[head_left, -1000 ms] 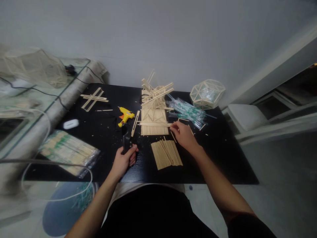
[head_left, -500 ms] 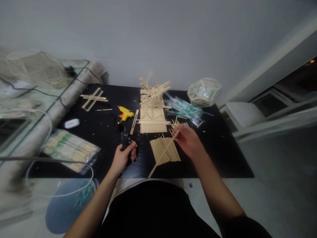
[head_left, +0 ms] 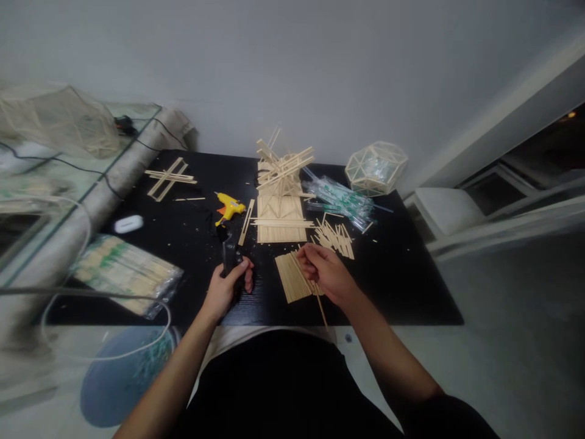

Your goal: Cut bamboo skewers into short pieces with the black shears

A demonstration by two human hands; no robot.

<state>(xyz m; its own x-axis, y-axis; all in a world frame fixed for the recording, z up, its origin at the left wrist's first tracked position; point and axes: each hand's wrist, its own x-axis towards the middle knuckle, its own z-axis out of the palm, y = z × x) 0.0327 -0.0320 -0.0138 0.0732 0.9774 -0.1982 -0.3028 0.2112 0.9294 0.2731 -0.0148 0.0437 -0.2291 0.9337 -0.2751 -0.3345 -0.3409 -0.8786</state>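
My left hand (head_left: pixel 223 289) is wrapped round a black hand tool (head_left: pixel 228 249) whose exact kind I cannot make out. In my right hand (head_left: pixel 333 277) a thin wooden stick (head_left: pixel 322 311) is pinched, its free end slanting down past the table's front edge. That hand hovers over a flat row of wooden sticks (head_left: pixel 287 281), partly covering it. Just behind lies a loose pile of short stick pieces (head_left: pixel 338 238). A wooden stick model (head_left: pixel 284 174) with crossed blades stands on a base of sticks (head_left: pixel 281 233). Beyond the black tool rests a yellow glue gun (head_left: pixel 231 205).
On the black table (head_left: pixel 388 286) lie a crossed stick frame (head_left: pixel 170 178), a white case (head_left: pixel 128 224), a bag of sticks (head_left: pixel 128 271) and clear-green wrappers (head_left: pixel 345 201). A stick polyhedron (head_left: pixel 377 167) sits back right; a blue bin (head_left: pixel 114 384) stands below left.
My right hand has moved left and nearer to me, over the row of sticks. The stick's lower end has swung right. The short pieces now show more fully. My left hand is nearly still.
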